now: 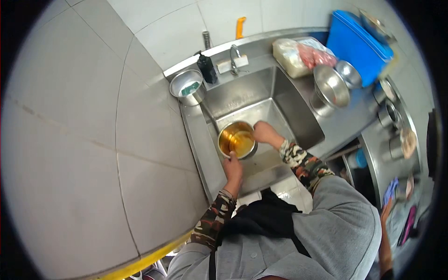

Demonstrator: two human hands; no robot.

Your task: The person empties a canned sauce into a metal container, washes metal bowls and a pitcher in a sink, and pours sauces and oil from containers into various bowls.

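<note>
A round metal pot (225, 136) with amber-yellow liquid (242, 141) inside is held over the basin of a steel sink (247, 109). My left hand (233, 170) grips its near rim, thumb over the edge. On the right side of the pot, my right hand (268, 134) is closed at the rim; the fingers are partly hidden. Whether the pot's base rests on the sink floor, I cannot tell.
A metal pot (188, 99) with a green scouring pad stands left of a black pump bottle (206, 68) and the faucet (233, 58). Right of the basin are stacked metal bowls (322, 103), plastic bags (291, 58) and a blue bin (357, 44). Another person's arm (385, 233) shows at far right.
</note>
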